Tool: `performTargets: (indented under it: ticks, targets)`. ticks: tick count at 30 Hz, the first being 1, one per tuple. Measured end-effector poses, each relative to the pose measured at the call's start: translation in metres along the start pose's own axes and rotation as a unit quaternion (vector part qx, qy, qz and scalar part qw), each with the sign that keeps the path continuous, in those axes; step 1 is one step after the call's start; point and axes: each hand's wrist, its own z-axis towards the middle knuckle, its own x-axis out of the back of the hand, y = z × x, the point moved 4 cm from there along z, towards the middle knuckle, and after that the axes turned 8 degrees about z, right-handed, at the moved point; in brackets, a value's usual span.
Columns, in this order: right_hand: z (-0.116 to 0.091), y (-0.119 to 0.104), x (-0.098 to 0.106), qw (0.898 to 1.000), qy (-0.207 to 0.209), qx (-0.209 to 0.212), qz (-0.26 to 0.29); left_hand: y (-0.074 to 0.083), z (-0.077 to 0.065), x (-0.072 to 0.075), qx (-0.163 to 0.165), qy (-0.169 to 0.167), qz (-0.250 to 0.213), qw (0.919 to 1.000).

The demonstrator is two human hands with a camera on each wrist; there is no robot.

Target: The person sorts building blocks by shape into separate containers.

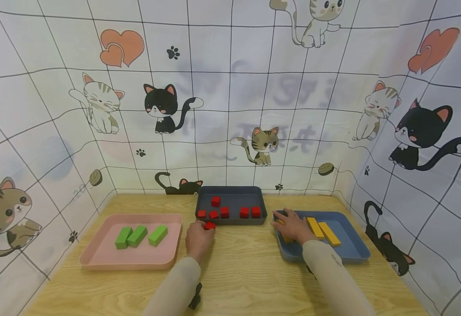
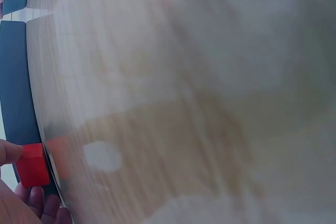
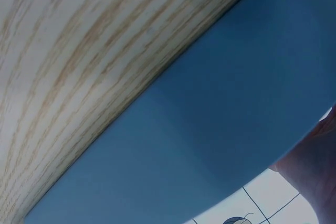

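My left hand (image 1: 199, 240) pinches a red block (image 1: 209, 225) at the front left corner of the dark grey tray (image 1: 238, 222). In the left wrist view, thumb and fingers hold that red block (image 2: 33, 165) right by the tray's wall. Several other red blocks (image 1: 224, 212) lie inside the grey tray. My right hand (image 1: 293, 226) reaches into the left end of the blue tray (image 1: 351, 254), its thumb and fingers about a yellow block (image 1: 287, 239) that the hand partly covers. Two more yellow blocks (image 1: 329, 234) lie to its right.
A pink tray (image 1: 127, 266) with three green blocks (image 1: 137, 236) stands at the left of the wooden table (image 1: 238, 272). Behind the table hangs a cat-print sheet (image 1: 218, 96). A small black object (image 1: 196, 296) lies beside the left sleeve.
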Motion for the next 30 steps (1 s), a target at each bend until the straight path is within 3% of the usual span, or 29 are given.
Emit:
performTargets:
  ticks: [9, 30]
  targets:
    - [-0.001, -0.001, 0.001, 1.000, -0.001, -0.001, -0.001, 0.004, 0.000, 0.004, -0.002, 0.003, 0.019, 0.9998]
    - [-0.001, 0.000, 0.000, 1.000, 0.000, 0.002, -0.004, 0.017, 0.007, 0.008, -0.015, 0.017, 0.005, 0.9997]
